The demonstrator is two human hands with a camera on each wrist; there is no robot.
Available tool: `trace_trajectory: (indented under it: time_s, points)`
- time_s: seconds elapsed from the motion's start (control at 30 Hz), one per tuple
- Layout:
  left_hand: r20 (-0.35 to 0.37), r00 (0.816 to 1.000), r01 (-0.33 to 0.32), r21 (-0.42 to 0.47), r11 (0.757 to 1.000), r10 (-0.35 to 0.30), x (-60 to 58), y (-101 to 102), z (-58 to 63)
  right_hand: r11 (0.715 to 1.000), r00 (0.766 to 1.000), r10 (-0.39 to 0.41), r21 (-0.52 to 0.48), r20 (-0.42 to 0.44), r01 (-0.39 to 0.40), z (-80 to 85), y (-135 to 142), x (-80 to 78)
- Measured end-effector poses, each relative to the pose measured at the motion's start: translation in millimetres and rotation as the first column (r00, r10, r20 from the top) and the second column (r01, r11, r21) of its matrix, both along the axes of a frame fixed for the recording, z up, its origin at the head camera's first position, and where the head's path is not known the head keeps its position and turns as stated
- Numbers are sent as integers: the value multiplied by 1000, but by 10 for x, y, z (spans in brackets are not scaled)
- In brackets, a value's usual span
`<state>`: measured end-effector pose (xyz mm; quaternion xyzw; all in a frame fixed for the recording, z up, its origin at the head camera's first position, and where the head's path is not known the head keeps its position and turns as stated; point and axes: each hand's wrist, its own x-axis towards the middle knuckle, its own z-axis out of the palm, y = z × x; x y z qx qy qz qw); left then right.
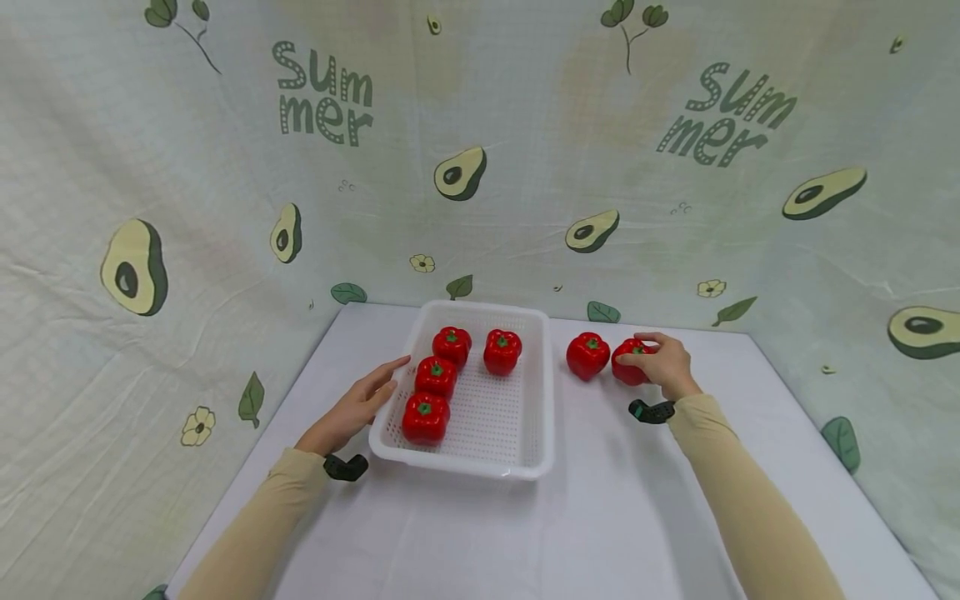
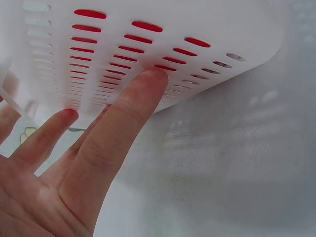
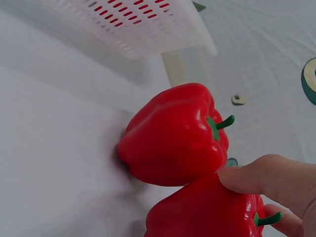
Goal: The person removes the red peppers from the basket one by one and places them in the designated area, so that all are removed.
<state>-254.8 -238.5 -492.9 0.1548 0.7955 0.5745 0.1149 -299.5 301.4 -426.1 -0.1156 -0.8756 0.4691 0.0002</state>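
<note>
A white perforated basket (image 1: 480, 460) stands on the table with several red bell peppers inside, three along its left side and one pepper (image 1: 502, 352) near the back. My left hand (image 1: 358, 408) rests against the basket's left wall, fingers extended; in the left wrist view the thumb (image 2: 118, 133) touches the slotted wall. To the right of the basket, my right hand (image 1: 666, 365) grips a red bell pepper (image 3: 202, 212) between thumb and fingers. Another bell pepper (image 1: 587, 356) sits just left of the gripped one, close beside it.
The white tabletop (image 1: 592, 517) carries the basket and the loose peppers. A cloth backdrop (image 1: 517, 108) printed with avocados and lettering hangs behind and along both sides. Black wrist cameras (image 1: 651, 412) sit on both wrists.
</note>
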Motion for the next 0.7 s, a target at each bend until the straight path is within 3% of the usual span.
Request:
trace_trajectory:
  time_s: [0.7]
  points:
    - [-2, 1000, -4, 5, 1000, 4, 11, 8, -4, 1000, 1000, -18, 12, 17, 17, -141, -5, -29]
